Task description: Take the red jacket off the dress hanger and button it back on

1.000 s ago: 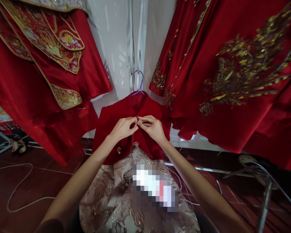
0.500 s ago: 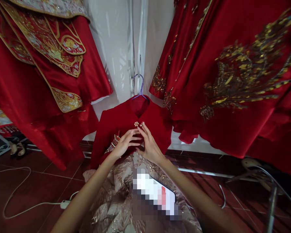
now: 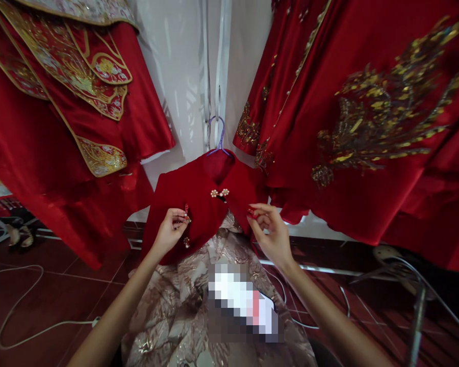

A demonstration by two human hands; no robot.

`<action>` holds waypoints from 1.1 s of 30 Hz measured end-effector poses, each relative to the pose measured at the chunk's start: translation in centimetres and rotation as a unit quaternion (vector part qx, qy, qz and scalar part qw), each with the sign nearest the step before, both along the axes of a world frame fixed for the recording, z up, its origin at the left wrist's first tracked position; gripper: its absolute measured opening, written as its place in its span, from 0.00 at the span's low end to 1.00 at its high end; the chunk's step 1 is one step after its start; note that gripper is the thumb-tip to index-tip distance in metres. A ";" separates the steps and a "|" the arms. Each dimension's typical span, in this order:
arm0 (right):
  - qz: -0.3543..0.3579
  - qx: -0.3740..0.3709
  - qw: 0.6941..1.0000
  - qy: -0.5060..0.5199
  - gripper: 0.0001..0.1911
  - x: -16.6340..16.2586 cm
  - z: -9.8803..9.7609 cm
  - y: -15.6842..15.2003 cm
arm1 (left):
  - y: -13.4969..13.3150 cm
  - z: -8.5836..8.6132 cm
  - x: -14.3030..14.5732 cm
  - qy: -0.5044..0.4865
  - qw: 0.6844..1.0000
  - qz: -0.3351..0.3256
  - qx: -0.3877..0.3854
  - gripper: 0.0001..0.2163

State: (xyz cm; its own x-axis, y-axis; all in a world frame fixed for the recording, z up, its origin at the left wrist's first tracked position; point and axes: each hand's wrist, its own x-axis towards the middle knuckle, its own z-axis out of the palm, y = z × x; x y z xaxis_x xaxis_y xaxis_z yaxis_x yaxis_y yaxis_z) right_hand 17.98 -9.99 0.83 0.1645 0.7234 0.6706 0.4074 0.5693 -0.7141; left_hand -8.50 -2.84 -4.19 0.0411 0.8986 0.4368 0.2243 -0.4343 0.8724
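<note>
A red jacket point(image 3: 202, 221) hangs in front of me on a purple hanger point(image 3: 221, 137). Two pearl flower-shaped clasps point(image 3: 219, 193) sit side by side at its neckline, above its parted front. On one side of the jacket, my left hand point(image 3: 170, 232) pinches a red-topped beaded ornament point(image 3: 187, 215) between thumb and fingertips. A cluster of beads point(image 3: 186, 242) shows just below it. Across the opening, my right hand point(image 3: 271, 229) is closed on a small bright red piece point(image 3: 253, 212); whether it is attached to the jacket is unclear.
Over my lap lies shiny beige crinkled fabric point(image 3: 168, 311), with a lit, blurred phone point(image 3: 248, 300) on it. Embroidered red garments point(image 3: 153, 117) hang left and right point(image 3: 290, 153). A white cable point(image 3: 42, 341) runs over the tiled floor; a metal-legged stand point(image 3: 418, 316) is at right.
My hands have moved apart from the pearl clasps at the neckline. The left has taken hold of the beaded ornament, the right a small red piece. The jacket front now hangs parted.
</note>
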 end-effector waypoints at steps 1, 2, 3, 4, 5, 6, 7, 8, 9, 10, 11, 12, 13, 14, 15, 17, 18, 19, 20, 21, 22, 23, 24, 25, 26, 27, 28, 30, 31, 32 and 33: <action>0.035 -0.007 0.999 0.028 0.12 -0.3 1.2 -0.3 | 0.0 0.1 0.1 -0.006 1.000 -0.004 -0.002 0.12; 0.064 -0.013 0.997 0.051 0.11 -0.6 2.3 -0.5 | 0.1 0.3 0.1 -0.014 1.000 -0.008 -0.004 0.12; 0.093 -0.026 0.993 0.063 0.09 -1.1 3.2 -0.6 | 0.2 0.5 0.1 -0.020 1.000 -0.014 -0.006 0.12; 0.123 -0.043 0.989 0.067 0.08 -1.7 3.8 -0.5 | 0.2 0.7 0.1 -0.022 0.999 -0.021 -0.007 0.11; 0.154 -0.067 0.984 0.061 0.09 -2.4 4.1 -0.3 | 0.3 0.8 0.0 -0.022 0.999 -0.026 -0.007 0.10; 0.187 -0.094 0.977 0.048 0.09 -3.2 4.0 0.1 | 0.4 1.0 -0.1 -0.019 0.999 -0.027 -0.006 0.10; 0.219 -0.118 0.968 0.029 0.11 -4.1 3.7 0.7 | 0.4 1.1 -0.2 -0.017 1.000 -0.024 -0.005 0.09; 0.247 -0.138 0.959 0.009 0.13 -5.1 3.1 1.5 | 0.4 1.3 -0.3 -0.017 1.000 -0.021 -0.006 0.09; 0.267 -0.145 0.953 -0.009 0.14 -6.1 2.4 2.3 | 0.3 1.4 -0.4 -0.021 1.000 -0.020 -0.009 0.10; 0.277 -0.148 0.949 -0.024 0.14 -7.1 1.6 3.3 | 0.2 1.5 -0.4 -0.027 0.999 -0.022 -0.012 0.11; 0.266 -0.144 0.953 -0.027 0.15 -8.0 0.8 4.2 | 0.2 1.5 -0.5 -0.032 0.999 -0.026 -0.016 0.12; 0.249 -0.138 0.958 -0.028 0.17 -8.8 0.2 5.0 | 0.1 1.6 -0.5 -0.036 0.999 -0.030 -0.019 0.13; 0.229 -0.128 0.965 -0.031 0.18 -9.5 -0.4 5.7 | 0.0 1.6 -0.6 -0.038 0.999 -0.032 -0.019 0.14; 0.208 -0.117 0.970 -0.036 0.18 -10.0 -0.7 6.3 | 0.0 1.6 -0.6 -0.041 0.999 -0.030 -0.017 0.14; 0.194 -0.108 0.974 -0.044 0.17 -10.4 -1.0 6.6 | 0.1 1.6 -0.7 -0.043 0.999 -0.027 -0.013 0.15; 0.180 -0.096 0.977 -0.059 0.15 -10.9 -1.1 7.0 | 0.2 1.5 -0.7 -0.049 0.999 -0.019 -0.005 0.15; 0.176 -0.092 0.978 -0.062 0.14 -11.0 -1.1 7.0 | 0.3 1.5 -0.7 -0.051 0.999 -0.017 -0.003 0.16; 0.171 -0.089 0.979 -0.061 0.12 -11.1 -1.2 7.0 | 0.4 1.4 -0.6 -0.052 0.999 -0.016 -0.002 0.16; 0.164 -0.088 0.981 -0.057 0.11 -11.2 -1.2 7.0 | 0.5 1.4 -0.6 -0.054 0.998 -0.015 -0.004 0.16; 0.153 -0.087 0.983 -0.053 0.10 -11.2 -1.3 7.1 | 0.5 1.4 -0.5 -0.056 0.998 -0.014 -0.006 0.17; 0.145 -0.089 0.984 -0.047 0.09 -11.3 -1.4 7.3 | 0.6 1.5 -0.3 -0.060 0.998 -0.013 -0.009 0.17; 0.139 -0.091 0.985 -0.040 0.09 -11.4 -1.5 7.4 | 0.6 1.5 -0.2 -0.064 0.998 -0.012 -0.011 0.17; 0.136 -0.094 0.986 -0.033 0.08 -11.4 -1.6 7.6 | 0.6 1.6 -0.1 -0.069 0.998 -0.009 -0.013 0.16; 0.136 -0.097 0.986 -0.025 0.08 -11.5 -1.7 7.7 | 0.6 1.7 0.0 -0.072 0.997 -0.006 -0.014 0.16; 0.136 -0.097 0.986 -0.019 0.09 -11.6 -1.8 7.8 | 0.6 1.8 0.1 -0.071 0.997 -0.002 -0.012 0.15; 0.137 -0.096 0.986 -0.017 0.10 -11.7 -1.8 7.9 | 0.7 1.9 0.2 -0.067 0.998 0.002 -0.008 0.15; 0.135 -0.091 0.986 -0.020 0.10 -11.8 -1.8 7.9 | 0.7 2.0 0.2 -0.060 0.998 0.005 -0.002 0.15; 0.128 -0.078 0.988 -0.033 0.10 -11.9 -1.8 7.9 | 0.8 2.1 0.2 -0.036 0.999 0.013 0.013 0.14; 0.122 -0.073 0.989 -0.039 0.10 -12.0 -1.8 7.8 | 0.8 2.1 0.2 -0.024 0.999 0.018 0.019 0.13; 0.115 -0.070 0.990 -0.042 0.10 -12.0 -1.8 7.8 | 0.9 2.1 0.1 -0.013 0.999 0.024 0.022 0.13; 0.109 -0.071 0.990 -0.044 0.10 -12.0 -1.8 7.8 | 1.0 2.0 0.1 -0.005 0.999 0.028 0.022 0.13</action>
State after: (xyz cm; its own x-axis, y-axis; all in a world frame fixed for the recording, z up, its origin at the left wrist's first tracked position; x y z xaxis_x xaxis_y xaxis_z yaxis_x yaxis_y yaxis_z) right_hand 5.93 -2.24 -0.92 -0.0611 0.8230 0.5647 0.3492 0.5476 -0.7604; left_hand -8.44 -1.88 -2.19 -0.0129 0.8793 0.4761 0.2408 -0.4595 0.8549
